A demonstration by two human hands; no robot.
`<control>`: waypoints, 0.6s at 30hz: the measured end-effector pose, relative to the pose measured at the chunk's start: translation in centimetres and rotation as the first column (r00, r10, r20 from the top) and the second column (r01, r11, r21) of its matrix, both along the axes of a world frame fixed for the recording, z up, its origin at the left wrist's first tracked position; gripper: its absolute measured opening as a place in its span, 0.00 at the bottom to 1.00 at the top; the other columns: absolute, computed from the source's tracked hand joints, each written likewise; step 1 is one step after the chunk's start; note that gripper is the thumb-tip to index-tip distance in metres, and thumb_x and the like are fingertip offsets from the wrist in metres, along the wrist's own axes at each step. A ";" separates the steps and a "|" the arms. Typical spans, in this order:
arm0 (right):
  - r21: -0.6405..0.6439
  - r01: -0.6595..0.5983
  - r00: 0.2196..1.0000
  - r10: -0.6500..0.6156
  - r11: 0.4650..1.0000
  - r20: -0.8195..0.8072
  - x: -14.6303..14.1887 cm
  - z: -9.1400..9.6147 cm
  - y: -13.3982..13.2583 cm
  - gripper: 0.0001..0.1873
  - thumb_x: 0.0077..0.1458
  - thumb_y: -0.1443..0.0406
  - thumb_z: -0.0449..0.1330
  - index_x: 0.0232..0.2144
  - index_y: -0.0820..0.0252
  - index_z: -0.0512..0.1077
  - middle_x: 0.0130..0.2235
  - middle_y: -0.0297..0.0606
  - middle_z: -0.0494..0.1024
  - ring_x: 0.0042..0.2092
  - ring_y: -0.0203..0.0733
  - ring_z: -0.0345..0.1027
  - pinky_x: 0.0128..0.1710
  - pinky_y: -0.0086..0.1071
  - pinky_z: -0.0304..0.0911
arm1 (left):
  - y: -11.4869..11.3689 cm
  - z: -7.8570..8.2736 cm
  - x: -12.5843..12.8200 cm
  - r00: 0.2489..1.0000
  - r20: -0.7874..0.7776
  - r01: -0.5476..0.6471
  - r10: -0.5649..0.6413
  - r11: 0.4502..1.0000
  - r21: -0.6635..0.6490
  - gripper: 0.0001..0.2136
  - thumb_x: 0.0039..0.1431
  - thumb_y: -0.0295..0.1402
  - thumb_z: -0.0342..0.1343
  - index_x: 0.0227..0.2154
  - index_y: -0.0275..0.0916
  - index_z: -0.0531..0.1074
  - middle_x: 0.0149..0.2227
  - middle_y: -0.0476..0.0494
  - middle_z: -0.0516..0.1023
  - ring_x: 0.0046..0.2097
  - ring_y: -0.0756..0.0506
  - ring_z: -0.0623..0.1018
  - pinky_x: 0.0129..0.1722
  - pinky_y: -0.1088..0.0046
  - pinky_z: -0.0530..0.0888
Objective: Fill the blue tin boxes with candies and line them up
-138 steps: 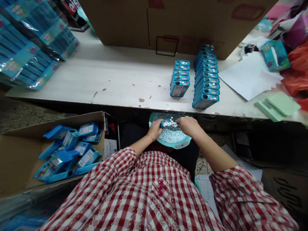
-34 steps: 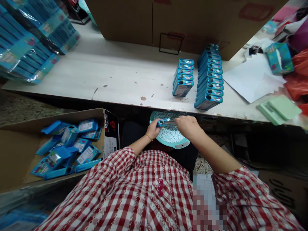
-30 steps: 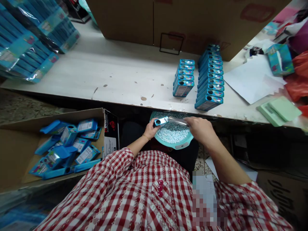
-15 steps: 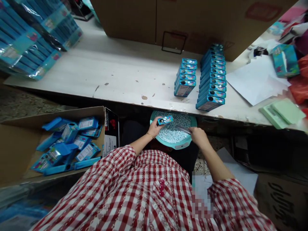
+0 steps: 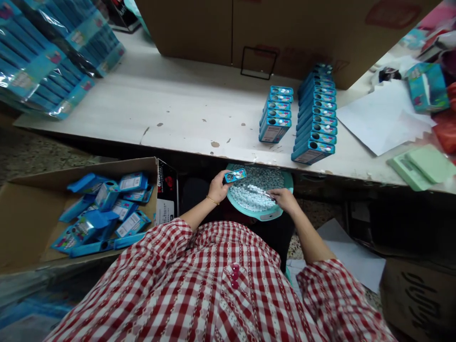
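My left hand [image 5: 218, 187] grips a small blue box [image 5: 235, 175] whose printed top has a round hole, held over the left rim of a basin. The turquoise basin [image 5: 268, 217] sits at my lap, full of small pale pellets [image 5: 252, 202]. In my right hand [image 5: 285, 199] is a metal scoop [image 5: 264, 193], its far end heaped with white pellets, low over the basin. The scoop points toward the box but is apart from it.
Two rows of upright blue boxes [image 5: 274, 129] [image 5: 313, 151] stand on the white table [image 5: 185, 118]. A carton [image 5: 28, 209] at left holds loose blue boxes. Wrapped packs [image 5: 42, 71], a large cardboard box [image 5: 199, 33], paper [image 5: 374, 123] and a green scale [image 5: 420, 166] lie around.
My left hand has moved a little left with the blue box. My right hand has shifted slightly left, and the scoop now shows a heap of pellets on it.
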State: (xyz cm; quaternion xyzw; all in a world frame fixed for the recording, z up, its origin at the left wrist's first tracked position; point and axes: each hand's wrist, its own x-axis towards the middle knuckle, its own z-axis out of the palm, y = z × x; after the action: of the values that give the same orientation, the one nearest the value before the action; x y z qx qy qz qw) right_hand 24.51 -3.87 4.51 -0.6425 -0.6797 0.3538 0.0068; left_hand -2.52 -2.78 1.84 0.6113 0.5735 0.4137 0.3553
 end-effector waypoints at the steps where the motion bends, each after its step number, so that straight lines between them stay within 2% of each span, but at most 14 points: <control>1: 0.034 -0.004 1.000 0.004 0.999 -0.017 0.2 1.5 -0.1 0.18 0.52 0.66 0.50 0.41 0.59 0.76 0.37 0.37 0.79 0.40 0.40 0.70 0.39 0.27 0.63 | -0.1 0.0 0.3 0.999 -0.028 0.015 -0.015 1.000 0.009 0.17 0.47 0.25 0.56 0.43 0.38 0.68 0.43 0.43 0.74 0.45 0.43 0.73 0.48 0.65 0.69; 3: 0.116 -0.041 0.999 0.038 0.992 0.025 -0.4 4.7 -0.3 0.17 0.54 0.65 0.50 0.41 0.55 0.76 0.40 0.36 0.78 0.42 0.39 0.70 0.39 0.27 0.62 | -0.3 -0.1 1.2 0.995 -0.085 0.050 -0.048 0.998 0.022 0.17 0.46 0.24 0.55 0.43 0.37 0.68 0.44 0.42 0.74 0.47 0.42 0.73 0.49 0.65 0.68; 5: 0.164 -0.133 0.973 0.097 0.977 0.209 -2.3 7.9 -0.4 0.18 0.55 0.66 0.49 0.41 0.51 0.75 0.42 0.36 0.77 0.43 0.40 0.69 0.40 0.28 0.62 | -0.5 -0.2 2.1 0.986 -0.141 0.093 -0.088 0.995 0.030 0.18 0.46 0.22 0.53 0.43 0.37 0.68 0.45 0.41 0.74 0.47 0.42 0.72 0.50 0.64 0.68; 7: 0.140 -0.228 0.896 0.152 0.963 0.416 -4.5 10.5 -0.5 0.19 0.55 0.68 0.47 0.41 0.51 0.75 0.42 0.39 0.76 0.42 0.41 0.69 0.38 0.29 0.61 | -0.7 -0.3 2.8 0.974 -0.190 0.131 -0.122 0.991 0.034 0.19 0.45 0.21 0.52 0.43 0.36 0.68 0.45 0.40 0.74 0.48 0.42 0.72 0.51 0.63 0.67; 9: 0.106 -0.287 0.824 0.188 0.952 0.535 -6.0 12.2 -0.7 0.19 0.55 0.70 0.46 0.41 0.54 0.74 0.40 0.42 0.75 0.40 0.41 0.70 0.37 0.29 0.61 | -0.8 -0.3 3.1 0.965 -0.226 0.149 -0.137 0.988 0.038 0.19 0.46 0.21 0.51 0.44 0.37 0.68 0.46 0.41 0.73 0.49 0.42 0.72 0.51 0.64 0.67; 11: 0.098 -0.303 0.800 0.198 0.948 0.567 -6.3 12.9 -0.9 0.20 0.56 0.70 0.45 0.43 0.54 0.73 0.40 0.43 0.75 0.39 0.40 0.70 0.36 0.29 0.61 | -1.0 -0.1 2.9 0.959 -0.252 0.146 -0.133 0.989 0.034 0.19 0.47 0.21 0.50 0.45 0.36 0.67 0.46 0.41 0.73 0.49 0.43 0.71 0.51 0.65 0.67; 13: 0.115 -0.278 0.810 0.168 0.954 0.562 -5.3 12.8 -1.1 0.20 0.56 0.70 0.46 0.45 0.50 0.71 0.42 0.41 0.74 0.40 0.40 0.70 0.35 0.28 0.60 | -1.1 0.3 2.6 0.949 -0.287 0.144 -0.130 0.989 0.027 0.19 0.48 0.21 0.49 0.45 0.36 0.67 0.46 0.41 0.73 0.49 0.44 0.71 0.51 0.66 0.67; 16: 0.154 -0.179 0.842 0.071 0.972 0.534 -2.5 11.5 -1.3 0.21 0.57 0.67 0.46 0.48 0.46 0.70 0.45 0.37 0.74 0.42 0.42 0.69 0.35 0.29 0.60 | -1.4 1.6 2.1 0.902 -0.407 0.172 -0.144 0.985 0.033 0.21 0.48 0.20 0.47 0.46 0.38 0.67 0.49 0.42 0.72 0.52 0.44 0.69 0.54 0.63 0.63; 18: 0.171 -0.104 0.856 0.001 0.980 0.517 -0.8 10.2 -1.5 0.20 0.58 0.64 0.45 0.48 0.46 0.70 0.46 0.36 0.74 0.43 0.44 0.69 0.35 0.30 0.60 | -1.5 2.7 2.1 0.837 -0.521 0.219 -0.168 0.975 0.038 0.21 0.50 0.19 0.46 0.47 0.40 0.66 0.51 0.42 0.71 0.54 0.43 0.67 0.57 0.57 0.58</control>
State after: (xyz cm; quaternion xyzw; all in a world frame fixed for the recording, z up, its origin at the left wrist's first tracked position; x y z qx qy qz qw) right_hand 23.76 -5.37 14.75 -0.6910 -0.7051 0.1018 -0.1223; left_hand -0.43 -4.31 4.52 0.7707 0.5620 0.2246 0.1993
